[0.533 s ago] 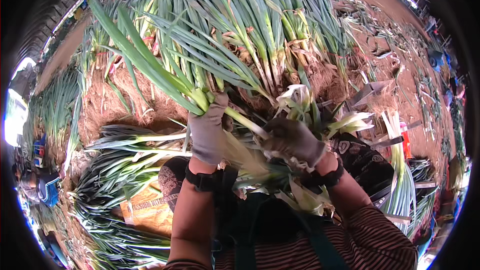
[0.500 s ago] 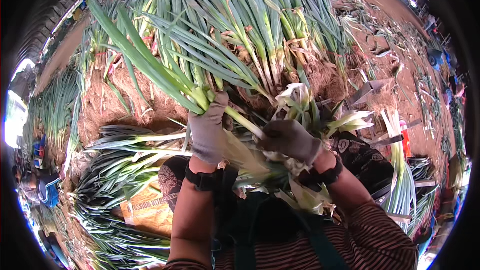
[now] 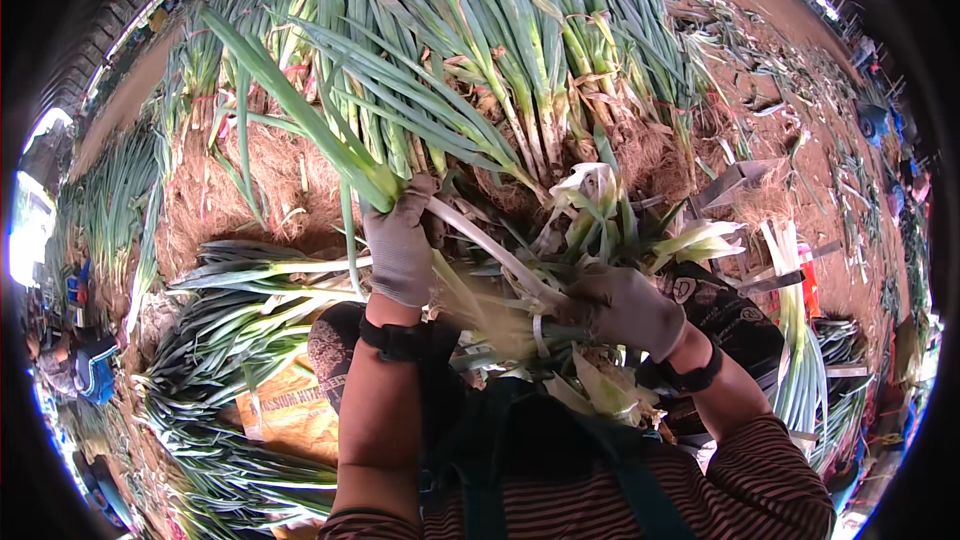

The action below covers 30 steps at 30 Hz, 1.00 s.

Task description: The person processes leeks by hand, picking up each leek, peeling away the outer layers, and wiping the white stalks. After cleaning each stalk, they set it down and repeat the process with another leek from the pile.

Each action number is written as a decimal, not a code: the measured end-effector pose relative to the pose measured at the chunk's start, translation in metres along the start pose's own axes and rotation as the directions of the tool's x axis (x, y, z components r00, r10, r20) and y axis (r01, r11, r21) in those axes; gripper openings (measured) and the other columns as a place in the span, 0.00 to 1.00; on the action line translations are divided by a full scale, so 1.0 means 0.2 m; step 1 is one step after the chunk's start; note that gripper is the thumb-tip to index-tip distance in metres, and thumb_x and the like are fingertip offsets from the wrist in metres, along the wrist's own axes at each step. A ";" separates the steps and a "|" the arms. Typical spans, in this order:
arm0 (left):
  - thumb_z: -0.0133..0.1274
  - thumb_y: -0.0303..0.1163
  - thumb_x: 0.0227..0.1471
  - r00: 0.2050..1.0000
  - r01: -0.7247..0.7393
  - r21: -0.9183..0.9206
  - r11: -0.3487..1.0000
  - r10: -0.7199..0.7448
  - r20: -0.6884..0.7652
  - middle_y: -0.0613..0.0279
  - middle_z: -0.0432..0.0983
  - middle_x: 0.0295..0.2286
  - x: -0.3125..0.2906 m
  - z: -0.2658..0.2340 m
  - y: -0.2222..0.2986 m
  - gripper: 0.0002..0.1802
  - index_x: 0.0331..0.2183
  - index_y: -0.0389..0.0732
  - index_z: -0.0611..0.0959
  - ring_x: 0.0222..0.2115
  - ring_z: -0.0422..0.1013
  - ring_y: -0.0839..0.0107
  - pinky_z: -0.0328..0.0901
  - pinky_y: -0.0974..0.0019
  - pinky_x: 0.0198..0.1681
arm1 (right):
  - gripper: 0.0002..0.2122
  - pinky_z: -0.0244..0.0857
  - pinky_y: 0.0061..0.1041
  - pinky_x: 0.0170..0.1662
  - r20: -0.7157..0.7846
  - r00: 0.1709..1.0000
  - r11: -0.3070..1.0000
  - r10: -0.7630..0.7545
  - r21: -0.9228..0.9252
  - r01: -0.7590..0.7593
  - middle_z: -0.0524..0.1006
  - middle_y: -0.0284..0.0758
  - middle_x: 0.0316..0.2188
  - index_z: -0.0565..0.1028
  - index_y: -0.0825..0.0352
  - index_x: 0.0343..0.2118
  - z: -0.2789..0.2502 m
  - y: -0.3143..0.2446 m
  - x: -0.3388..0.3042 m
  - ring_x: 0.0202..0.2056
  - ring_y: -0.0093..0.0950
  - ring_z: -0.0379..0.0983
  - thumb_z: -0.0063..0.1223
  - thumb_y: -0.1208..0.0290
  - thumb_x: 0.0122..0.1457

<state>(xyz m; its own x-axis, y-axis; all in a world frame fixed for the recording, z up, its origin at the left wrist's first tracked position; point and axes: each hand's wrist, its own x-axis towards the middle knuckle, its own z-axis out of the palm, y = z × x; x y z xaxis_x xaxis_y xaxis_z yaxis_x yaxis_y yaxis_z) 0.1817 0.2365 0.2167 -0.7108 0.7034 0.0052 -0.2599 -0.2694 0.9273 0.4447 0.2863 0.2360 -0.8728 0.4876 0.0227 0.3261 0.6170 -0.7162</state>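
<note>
Grey fabric gloves covered both hands. The left hand [image 3: 398, 245] was closed round a leek [image 3: 350, 165] just where its white stalk met the green leaves, fingers wrapped tight, the leaves fanning up and away to the left. The right hand [image 3: 625, 308] was closed on the lower end of the same stalk, near the person's lap, with loose pale skins [image 3: 600, 390] hanging about it.

The stalk ran slantwise between the two fists, its white part bare in the gap and its ends hidden inside the gloves.

The likeliest slip, in my judgement, was the stalk snapping or bending where it spanned the gap, if the fists pulled against each other. A peeled skin could also tear short and cling. The bundles [image 3: 500, 70] piled just beyond might snag the long leaves. More leeks lay in a heap [image 3: 230, 340] to the left.
</note>
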 end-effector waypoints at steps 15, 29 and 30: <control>0.52 0.32 0.53 0.929 -0.015 -0.060 0.998 -0.008 -0.369 0.66 0.68 0.20 0.11 -0.26 0.18 0.08 0.31 0.37 0.79 0.15 0.59 0.78 0.55 0.75 0.19 | 0.09 0.71 0.37 0.33 0.122 0.843 0.715 0.524 -0.602 -0.357 0.76 0.39 0.38 0.77 0.60 0.33 -0.11 0.25 -0.70 0.32 0.38 0.77 0.56 0.64 0.51; 0.46 0.40 0.61 0.988 0.121 -0.258 0.958 -0.141 -0.059 0.70 0.61 0.16 0.03 -0.18 0.15 0.14 0.27 0.42 0.72 0.15 0.58 0.81 0.51 0.76 0.17 | 0.21 0.67 0.25 0.49 0.049 0.975 0.765 -0.218 0.629 0.139 0.77 0.36 0.45 0.72 0.66 0.52 0.09 -0.03 0.10 0.45 0.27 0.73 0.60 0.77 0.54; 0.46 0.40 0.62 0.988 0.130 -0.215 0.968 -0.145 -0.056 0.70 0.61 0.16 0.02 -0.18 0.16 0.15 0.27 0.42 0.72 0.15 0.58 0.81 0.51 0.76 0.17 | 0.15 0.67 0.25 0.47 0.160 0.935 0.679 -0.317 0.726 0.106 0.79 0.38 0.43 0.75 0.69 0.48 0.07 0.06 0.02 0.43 0.25 0.74 0.56 0.78 0.57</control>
<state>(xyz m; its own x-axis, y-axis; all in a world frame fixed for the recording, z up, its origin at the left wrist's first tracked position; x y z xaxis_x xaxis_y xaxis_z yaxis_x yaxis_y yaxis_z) 0.1468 0.2068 0.2338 -0.7011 0.6970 -0.1505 -0.4846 -0.3109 0.8176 0.4409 0.2865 0.2181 -0.9775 0.1609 0.1366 -0.1347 0.0223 -0.9906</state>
